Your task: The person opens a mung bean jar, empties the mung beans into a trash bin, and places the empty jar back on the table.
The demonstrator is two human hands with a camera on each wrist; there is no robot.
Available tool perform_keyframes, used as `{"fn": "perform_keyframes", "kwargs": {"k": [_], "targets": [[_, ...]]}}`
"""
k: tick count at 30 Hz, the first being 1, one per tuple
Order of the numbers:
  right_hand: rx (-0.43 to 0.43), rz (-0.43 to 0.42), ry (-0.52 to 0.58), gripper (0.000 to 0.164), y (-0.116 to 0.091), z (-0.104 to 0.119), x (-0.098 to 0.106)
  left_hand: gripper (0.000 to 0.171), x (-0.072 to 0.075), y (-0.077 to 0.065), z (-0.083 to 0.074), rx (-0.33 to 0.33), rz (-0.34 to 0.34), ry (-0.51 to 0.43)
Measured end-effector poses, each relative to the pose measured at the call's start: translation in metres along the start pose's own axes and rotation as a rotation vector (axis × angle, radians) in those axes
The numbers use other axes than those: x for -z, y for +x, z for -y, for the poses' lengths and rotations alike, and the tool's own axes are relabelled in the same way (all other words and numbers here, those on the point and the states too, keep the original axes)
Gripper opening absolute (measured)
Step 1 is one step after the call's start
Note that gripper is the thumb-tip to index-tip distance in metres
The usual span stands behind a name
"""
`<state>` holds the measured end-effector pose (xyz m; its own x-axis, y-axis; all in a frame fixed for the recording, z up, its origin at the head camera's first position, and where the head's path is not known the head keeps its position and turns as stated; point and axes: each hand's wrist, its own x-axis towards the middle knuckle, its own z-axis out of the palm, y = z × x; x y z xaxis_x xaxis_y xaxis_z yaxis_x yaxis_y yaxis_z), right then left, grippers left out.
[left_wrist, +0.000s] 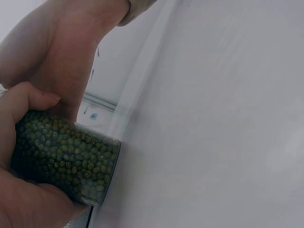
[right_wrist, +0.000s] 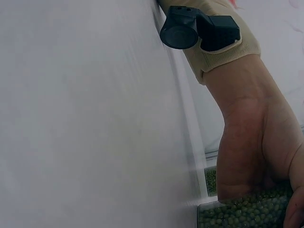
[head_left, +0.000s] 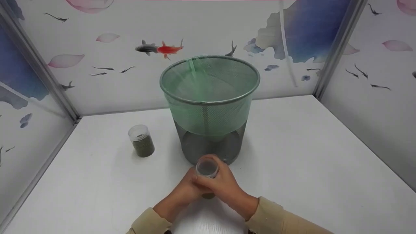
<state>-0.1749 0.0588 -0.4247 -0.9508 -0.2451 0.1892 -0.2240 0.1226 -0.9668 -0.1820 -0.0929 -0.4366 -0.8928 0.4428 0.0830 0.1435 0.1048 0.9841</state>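
Observation:
Both hands hold a clear plastic jar (head_left: 207,169) in front of the basket in the head view, its round top facing up. The right hand (head_left: 225,180) curls around the upper part near the rim. Lower down, the left hand (head_left: 186,188) grips the jar's body. Green mung beans (left_wrist: 76,156) fill the lower part visible in the left wrist view, with the left fingers and thumb around it. At the bottom of the right wrist view, the same jar (right_wrist: 237,214) shows between the hands. Fingers hide much of its middle.
A grey wire-mesh wastebasket (head_left: 213,148) lined with a thin green bag (head_left: 224,117) stands just beyond the hands. Left of it is a second clear jar (head_left: 143,144) partly filled with green beans. Patterned panels (head_left: 123,84) enclose the white table (head_left: 308,156).

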Motion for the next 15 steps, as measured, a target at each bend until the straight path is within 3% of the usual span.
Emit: {"fn": "perform_keyframes", "kwargs": {"k": [7, 15], "targets": [[0.010, 0.054, 0.003, 0.058, 0.004, -0.002, 0.005, 0.058, 0.002, -0.001, 0.000, -0.001, 0.006, -0.035], [-0.006, 0.178, -0.029, 0.048, 0.012, -0.002, 0.016, 0.066, 0.003, 0.000, 0.003, 0.002, 0.031, -0.054]]}}
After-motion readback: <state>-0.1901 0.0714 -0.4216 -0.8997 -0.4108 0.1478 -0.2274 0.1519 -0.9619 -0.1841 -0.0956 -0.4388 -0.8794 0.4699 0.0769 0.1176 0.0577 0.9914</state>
